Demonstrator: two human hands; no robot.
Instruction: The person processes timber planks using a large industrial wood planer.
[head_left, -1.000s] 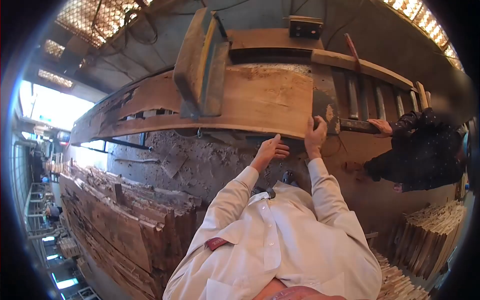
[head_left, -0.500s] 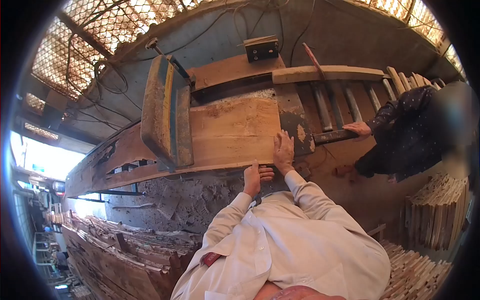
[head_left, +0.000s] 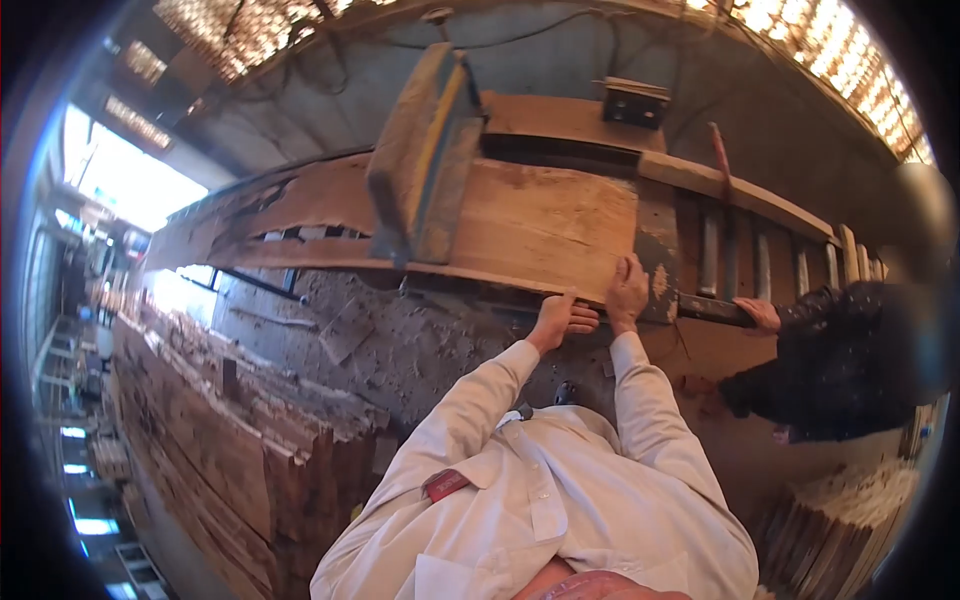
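Note:
A wide wooden board (head_left: 545, 215) lies flat on the machine bed and runs left past an upright metal guard (head_left: 412, 160) with a yellow and blue stripe. My right hand (head_left: 627, 290) is at the board's near right corner, its fingers bent over the end. Just left of it, my left hand (head_left: 563, 320) touches the near edge, thumb up at the edge and fingers stretched to the right below it. The board's far left part is ragged, with dark gaps (head_left: 310, 233). Where the guard stands, the board's surface is hidden.
At the right, a co-worker's hand (head_left: 762, 314) rests on the dark bar of a roller table (head_left: 762, 265). Stacked rough planks (head_left: 220, 430) stand at lower left, and cut wood strips (head_left: 840, 510) at lower right. A dark metal block (head_left: 635, 103) sits behind the board.
My right hand has gone from lying flat on the board to bent fingers at its corner. The view has shifted, so the machine appears farther right. My left hand stays at the near edge.

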